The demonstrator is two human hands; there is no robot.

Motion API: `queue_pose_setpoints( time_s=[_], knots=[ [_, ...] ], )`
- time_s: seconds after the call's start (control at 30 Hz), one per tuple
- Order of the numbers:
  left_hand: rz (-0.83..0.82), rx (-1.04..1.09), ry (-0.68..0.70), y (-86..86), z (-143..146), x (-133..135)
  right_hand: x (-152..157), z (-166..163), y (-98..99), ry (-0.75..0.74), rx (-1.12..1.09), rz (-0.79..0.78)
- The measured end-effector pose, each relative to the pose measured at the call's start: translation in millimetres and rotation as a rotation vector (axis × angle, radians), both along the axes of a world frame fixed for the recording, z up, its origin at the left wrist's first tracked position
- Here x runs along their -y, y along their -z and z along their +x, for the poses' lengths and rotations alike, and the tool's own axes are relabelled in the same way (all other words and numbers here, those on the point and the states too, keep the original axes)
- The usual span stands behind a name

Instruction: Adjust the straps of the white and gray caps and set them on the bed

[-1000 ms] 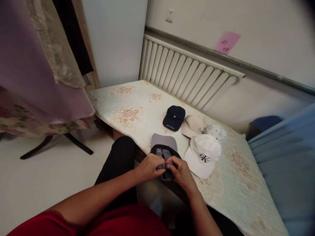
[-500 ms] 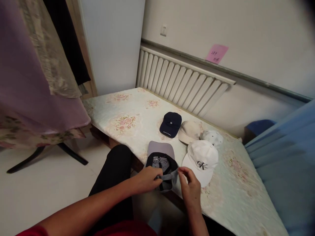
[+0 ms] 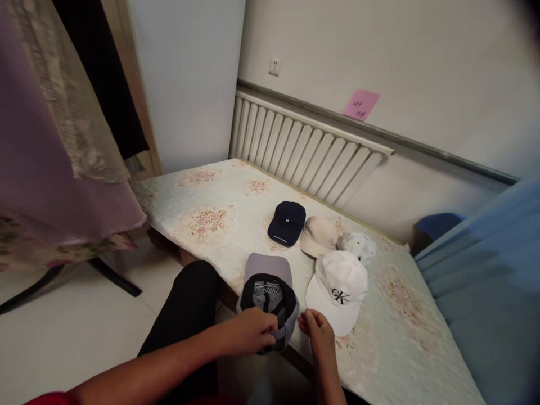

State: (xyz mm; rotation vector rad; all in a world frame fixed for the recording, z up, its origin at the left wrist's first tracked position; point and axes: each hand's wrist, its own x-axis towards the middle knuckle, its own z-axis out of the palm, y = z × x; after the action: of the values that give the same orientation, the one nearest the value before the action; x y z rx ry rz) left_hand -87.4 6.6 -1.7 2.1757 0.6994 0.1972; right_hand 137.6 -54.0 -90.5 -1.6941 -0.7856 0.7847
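Observation:
A grey baseball cap [image 3: 291, 332] lies upside down at the near edge of the bed, its lilac-grey brim [image 3: 270, 267] pointing away from me and its dark inside facing up. My left hand [image 3: 253, 332] is closed on the cap's back strap. Just right of the cap's rim, my right hand [image 3: 318, 332] has loosely bent fingers with nothing visible in them. Beside it sits a white cap [image 3: 340, 275] with black letters. Farther back are a navy cap [image 3: 287, 222], a beige cap [image 3: 318, 233] and a pale patterned cap [image 3: 358, 244].
The caps rest on a bed-like surface [image 3: 202, 225] with a pale floral cover. A white radiator [image 3: 291, 140] runs along the wall behind it. Blue curtain [image 3: 476, 264] hangs at right, clothes [image 3: 54, 112] at left. My dark-clad knee [image 3: 189, 298] is beside the near edge.
My right hand has let go of the grey cap's strap area and now sits just off its rim. My left hand stays on the strap. The view has tilted upward slightly.

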Motion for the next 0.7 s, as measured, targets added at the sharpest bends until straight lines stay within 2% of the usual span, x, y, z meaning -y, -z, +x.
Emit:
queue_pose_setpoints(
  time_s=[0.17,0.37,0.5,0.6,0.7],
  knots=[
    [0.046,-0.034,-0.003,3.5,0,0,-44,13,-14.4,-0.118,0.142,-0.03],
    [-0.022,-0.027,-0.009,11.4,-2,2,-101,0,-17.5,-0.256,0.244,-0.091],
    [-0.12,0.014,-0.049,17.4,-9,2,-119,-12,-23.0,-0.337,0.297,-0.11],
    [-0.266,0.028,-0.093,15.3,-21,-2,-118,-19,-44.1,-0.367,0.358,-0.079],
    [-0.403,0.095,-0.117,6.6,-30,-10,-109,-29,-80.3,-0.365,0.441,-0.027]
  ],
)
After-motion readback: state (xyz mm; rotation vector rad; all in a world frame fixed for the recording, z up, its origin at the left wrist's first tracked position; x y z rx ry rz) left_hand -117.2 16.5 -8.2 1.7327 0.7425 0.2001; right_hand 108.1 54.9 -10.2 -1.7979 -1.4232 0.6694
